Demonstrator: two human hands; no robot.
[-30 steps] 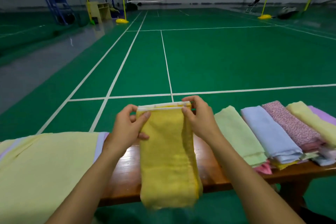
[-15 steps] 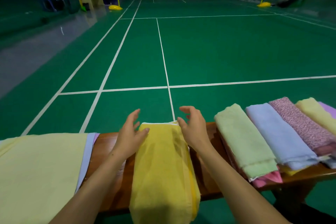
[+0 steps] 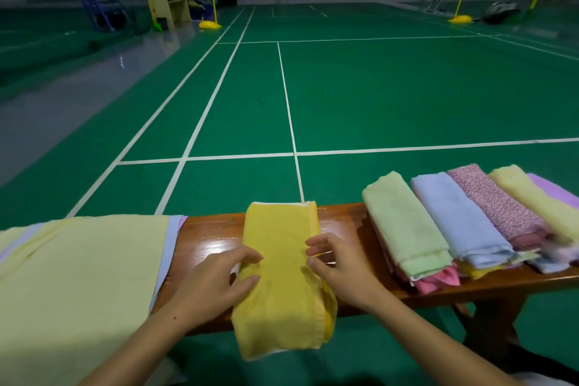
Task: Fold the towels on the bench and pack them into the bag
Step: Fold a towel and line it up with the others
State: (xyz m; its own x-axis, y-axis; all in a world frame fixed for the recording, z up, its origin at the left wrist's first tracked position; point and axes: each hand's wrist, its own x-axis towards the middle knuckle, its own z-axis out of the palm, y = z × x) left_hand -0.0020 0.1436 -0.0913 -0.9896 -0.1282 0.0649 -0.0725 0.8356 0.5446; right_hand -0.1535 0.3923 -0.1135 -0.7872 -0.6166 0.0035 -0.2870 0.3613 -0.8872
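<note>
Green badminton courts with white lines stretch away behind a glossy wooden bench (image 3: 344, 222) that runs across the foreground. Draped over the middle of the bench lies a yellow towel (image 3: 282, 276), folded into a long narrow strip; its far end sits at the bench's far edge and its near end hangs over the near edge.

The left hand (image 3: 216, 279) rests at the strip's left edge, fingers loosely curled with the fingertips on the cloth; whether they pinch the fabric cannot be told. The right hand (image 3: 336, 266) is at the strip's right edge, fingers bent and slightly apart, the tips touching the hem.

On the left end of the bench a large pale yellow towel (image 3: 78, 276) lies spread out with a lilac one showing beneath its edge. Toward the right end, a row of folded towels lies side by side: light green (image 3: 404, 222), light blue (image 3: 454, 216), pink patterned (image 3: 492, 204), pale yellow (image 3: 532, 197) and purple (image 3: 554, 191).
</note>
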